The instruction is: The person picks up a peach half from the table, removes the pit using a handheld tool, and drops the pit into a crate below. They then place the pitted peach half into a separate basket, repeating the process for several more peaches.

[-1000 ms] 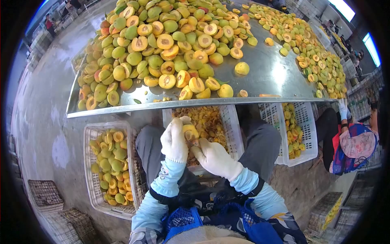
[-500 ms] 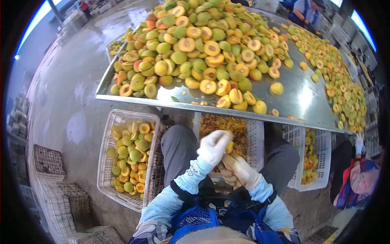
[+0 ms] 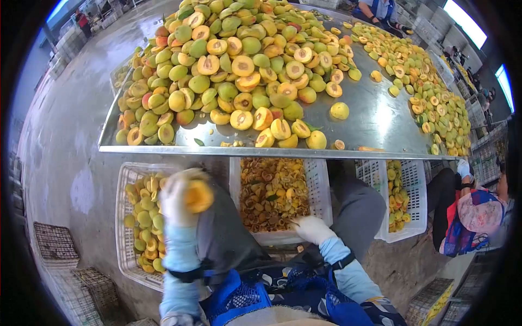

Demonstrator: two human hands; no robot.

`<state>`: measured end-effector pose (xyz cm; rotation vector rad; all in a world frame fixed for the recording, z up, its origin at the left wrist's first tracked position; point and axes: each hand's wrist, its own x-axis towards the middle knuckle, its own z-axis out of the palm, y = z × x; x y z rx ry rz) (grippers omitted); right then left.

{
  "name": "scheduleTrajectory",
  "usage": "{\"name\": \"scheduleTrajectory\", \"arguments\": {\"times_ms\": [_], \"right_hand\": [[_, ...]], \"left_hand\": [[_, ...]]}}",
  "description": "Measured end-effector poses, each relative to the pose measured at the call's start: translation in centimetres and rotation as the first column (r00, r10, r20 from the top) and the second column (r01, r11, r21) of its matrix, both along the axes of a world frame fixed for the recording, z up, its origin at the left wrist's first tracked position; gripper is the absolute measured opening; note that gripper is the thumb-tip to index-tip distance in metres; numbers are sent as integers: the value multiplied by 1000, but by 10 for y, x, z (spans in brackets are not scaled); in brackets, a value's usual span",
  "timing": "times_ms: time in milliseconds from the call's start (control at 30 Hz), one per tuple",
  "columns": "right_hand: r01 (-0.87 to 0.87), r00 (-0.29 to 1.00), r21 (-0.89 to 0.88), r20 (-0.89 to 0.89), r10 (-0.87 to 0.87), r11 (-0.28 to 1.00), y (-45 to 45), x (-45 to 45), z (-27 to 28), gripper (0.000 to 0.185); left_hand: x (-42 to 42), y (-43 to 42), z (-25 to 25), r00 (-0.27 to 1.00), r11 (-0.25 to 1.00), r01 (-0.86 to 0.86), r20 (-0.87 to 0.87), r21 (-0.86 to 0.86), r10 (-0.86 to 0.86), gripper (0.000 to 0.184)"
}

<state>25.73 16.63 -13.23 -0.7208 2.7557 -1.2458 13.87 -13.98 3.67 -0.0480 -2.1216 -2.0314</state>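
My left hand [image 3: 176,198], in a white glove and smeared by motion, is closed on a hollowed yellow peach half [image 3: 199,196]. It is over the right side of a white crate of peach halves [image 3: 144,217]. My right hand [image 3: 314,230], also gloved, is closed at the near right edge of a second white crate [image 3: 322,190], which holds brown pits and scraps [image 3: 272,198]. Something small and brown shows at its fingertips, too small to name. Beyond both hands, a large heap of cut peaches [image 3: 239,70] lies on a metal table [image 3: 364,125].
The table's raised front edge [image 3: 217,150] runs above the crates. At right stands another white crate [image 3: 410,201] with peach halves, beside a co-worker [image 3: 473,217]. Another person [image 3: 375,11] sits across the table near a second peach heap [image 3: 443,119]. Dark crates [image 3: 57,242] stand at left.
My hands have parted. The left has moved left with the peach half to the fruit crate; the right has dropped slightly toward the scrap crate. The view has shifted to the right.
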Motion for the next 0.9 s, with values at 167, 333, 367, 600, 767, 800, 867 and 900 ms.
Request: {"name": "scheduleTrajectory", "arguments": {"times_ms": [167,333,367,600,767,800,867,900], "right_hand": [[182,823,530,379,-423,828,-16,-4,35,44],[257,832,437,354,-428,862,-20,-20,29,43],[268,834,419,350,-427,867,-18,-19,33,43],[364,888,146,244,-390,920,-33,-17,66,34],[441,787,104,433,-440,891,-20,-14,79,33],[446,843,56,307,-441,893,-19,-14,82,30],[494,838,-136,338,-429,859,-29,-23,121,26],[444,883,-234,281,-377,865,-38,-26,137,24]], "left_hand": [[-36,-61,42,966,-44,-85,-72,-995,-249,23],[-130,75,19,993,180,-5,-26,-984,-117,42],[-152,95,1,996,106,33,23,-994,-90,48],[-132,114,10,946,293,285,219,-913,-238,37],[-81,79,-19,909,835,242,186,494,-373,33],[-70,73,-33,889,744,237,169,625,-425,39],[-38,77,-19,812,641,185,251,745,-527,48],[-28,82,-23,795,644,146,298,751,-528,57]]}}
